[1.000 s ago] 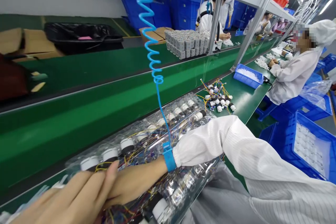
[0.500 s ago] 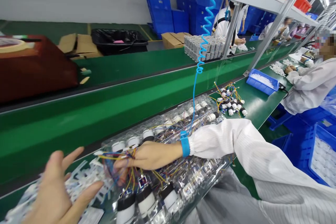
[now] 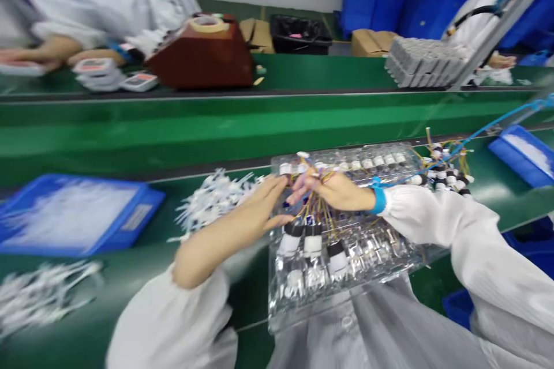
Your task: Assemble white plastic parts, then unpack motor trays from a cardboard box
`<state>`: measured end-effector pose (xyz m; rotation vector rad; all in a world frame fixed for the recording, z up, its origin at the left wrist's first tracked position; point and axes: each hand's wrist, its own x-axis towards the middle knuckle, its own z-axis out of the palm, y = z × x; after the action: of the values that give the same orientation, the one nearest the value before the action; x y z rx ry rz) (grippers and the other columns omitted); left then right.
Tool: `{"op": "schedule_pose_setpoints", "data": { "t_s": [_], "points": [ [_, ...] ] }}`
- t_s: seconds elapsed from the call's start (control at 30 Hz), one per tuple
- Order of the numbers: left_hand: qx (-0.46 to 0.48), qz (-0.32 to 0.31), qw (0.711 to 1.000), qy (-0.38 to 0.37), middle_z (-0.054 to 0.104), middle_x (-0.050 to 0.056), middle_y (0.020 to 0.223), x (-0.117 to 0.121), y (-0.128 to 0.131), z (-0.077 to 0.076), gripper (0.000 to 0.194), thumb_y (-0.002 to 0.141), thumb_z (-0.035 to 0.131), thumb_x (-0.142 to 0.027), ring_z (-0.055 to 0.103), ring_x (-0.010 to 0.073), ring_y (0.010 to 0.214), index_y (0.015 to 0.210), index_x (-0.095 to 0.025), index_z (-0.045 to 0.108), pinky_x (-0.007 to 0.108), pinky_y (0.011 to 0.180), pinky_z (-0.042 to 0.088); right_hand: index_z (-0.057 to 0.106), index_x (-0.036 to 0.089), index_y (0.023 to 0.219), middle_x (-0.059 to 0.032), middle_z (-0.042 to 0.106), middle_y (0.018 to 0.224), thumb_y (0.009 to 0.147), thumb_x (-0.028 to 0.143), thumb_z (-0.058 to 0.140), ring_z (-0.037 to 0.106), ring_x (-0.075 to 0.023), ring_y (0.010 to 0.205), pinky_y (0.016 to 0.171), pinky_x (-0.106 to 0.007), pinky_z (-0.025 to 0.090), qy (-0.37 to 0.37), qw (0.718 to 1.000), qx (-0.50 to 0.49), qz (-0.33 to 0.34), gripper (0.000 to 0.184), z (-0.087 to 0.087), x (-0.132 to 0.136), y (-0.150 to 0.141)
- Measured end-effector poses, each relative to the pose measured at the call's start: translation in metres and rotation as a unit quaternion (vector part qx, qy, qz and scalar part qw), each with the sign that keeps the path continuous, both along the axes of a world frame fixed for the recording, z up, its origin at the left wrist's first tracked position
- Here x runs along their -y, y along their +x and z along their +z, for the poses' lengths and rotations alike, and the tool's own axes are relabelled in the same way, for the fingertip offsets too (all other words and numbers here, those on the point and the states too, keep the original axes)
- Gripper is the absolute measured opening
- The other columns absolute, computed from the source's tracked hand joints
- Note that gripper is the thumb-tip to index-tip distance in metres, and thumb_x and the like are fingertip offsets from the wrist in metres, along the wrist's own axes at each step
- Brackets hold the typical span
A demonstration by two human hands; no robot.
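A clear plastic tray [image 3: 381, 253] of small white-and-black cylindrical parts with yellow and coloured wires lies at the near edge of the green bench. My right hand [image 3: 333, 191], with a blue wrist strap, is closed in a pinch on a bunch of those wires [image 3: 318, 207] over the tray's left end. My left hand [image 3: 259, 213] lies beside it with fingers stretched out, touching the tray's left edge and the wires.
A pile of white plastic pieces [image 3: 212, 202] lies left of the tray, a blue bin [image 3: 73, 213] further left. More wired parts [image 3: 445, 170] sit at the right. A green conveyor [image 3: 216, 127] runs behind. Across it, another person's hands [image 3: 56, 55] and a brown box [image 3: 203, 57].
My view has swung left. My left hand moved from low left up to the tray's edge, meeting my right hand, which stays on the wires.
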<state>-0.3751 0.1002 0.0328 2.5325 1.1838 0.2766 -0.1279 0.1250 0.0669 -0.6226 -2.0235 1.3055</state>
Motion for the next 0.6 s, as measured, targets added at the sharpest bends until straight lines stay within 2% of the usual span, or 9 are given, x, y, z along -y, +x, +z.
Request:
{"op": "schedule_pose_setpoints", "data": {
  "t_s": [0.07,0.13,0.23,0.37,0.5,0.6],
  "points": [
    [0.004,-0.004,0.999,-0.037,0.032,0.02,0.161,-0.003,0.006,-0.001,0.072,0.093,0.054,-0.047,0.03,0.0338,0.151,0.153,-0.018,0.03,0.05,0.121,0.035,0.065,0.017,0.095,-0.007,0.075,0.094,0.101,0.064,0.036,0.07,-0.0161,0.096,0.097,-0.036,0.052,-0.033,0.999,-0.029,-0.004,0.056,-0.005,-0.002,0.0],
    [0.016,-0.008,0.998,-0.058,0.03,0.022,0.161,-0.006,0.008,-0.007,0.073,0.09,0.057,-0.046,0.026,0.0352,0.152,0.151,-0.016,0.033,0.052,0.121,0.033,0.063,0.018,0.092,-0.0047,0.074,0.084,0.097,0.071,0.039,0.071,-0.0158,0.088,0.094,-0.036,0.054,-0.07,0.997,-0.041,-0.015,0.058,-0.009,-0.004,-0.001],
    [0.037,-0.01,0.997,-0.066,0.028,0.023,0.161,-0.008,0.009,-0.013,0.074,0.088,0.06,-0.046,0.025,0.0355,0.153,0.149,-0.015,0.033,0.05,0.121,0.033,0.061,0.019,0.089,-0.002,0.07,0.075,0.095,0.071,0.044,0.072,-0.0156,0.082,0.09,-0.034,0.056,-0.109,0.993,-0.048,-0.017,0.055,-0.009,-0.005,-0.003],
    [0.044,0.002,0.995,-0.085,0.026,0.026,0.16,-0.005,0.011,-0.008,0.076,0.086,0.062,-0.042,0.026,0.0353,0.152,0.148,-0.01,0.032,0.047,0.122,0.031,0.06,0.02,0.091,-0.0022,0.07,0.076,0.091,0.073,0.05,0.072,-0.0175,0.081,0.084,-0.036,0.058,-0.142,0.989,-0.048,-0.02,0.054,-0.007,-0.007,-0.001],
    [0.064,0.018,0.992,-0.104,0.028,0.025,0.159,-0.003,0.013,0.0,0.075,0.087,0.062,-0.04,0.028,0.0342,0.152,0.148,-0.009,0.031,0.046,0.122,0.031,0.06,0.019,0.083,-0.0024,0.068,0.077,0.092,0.067,0.055,0.072,-0.0177,0.08,0.09,-0.038,0.058,-0.132,0.987,-0.072,-0.046,0.049,-0.004,-0.01,-0.001],
    [0.078,0.01,0.991,-0.107,0.027,0.024,0.16,-0.004,0.012,0.0,0.076,0.087,0.063,-0.042,0.028,0.0333,0.152,0.148,-0.011,0.03,0.045,0.123,0.03,0.061,0.019,0.079,-0.0008,0.066,0.074,0.092,0.065,0.057,0.072,-0.0165,0.077,0.093,-0.039,0.057,-0.135,0.985,-0.094,-0.05,0.048,-0.002,-0.011,-0.003]
  ]
}}
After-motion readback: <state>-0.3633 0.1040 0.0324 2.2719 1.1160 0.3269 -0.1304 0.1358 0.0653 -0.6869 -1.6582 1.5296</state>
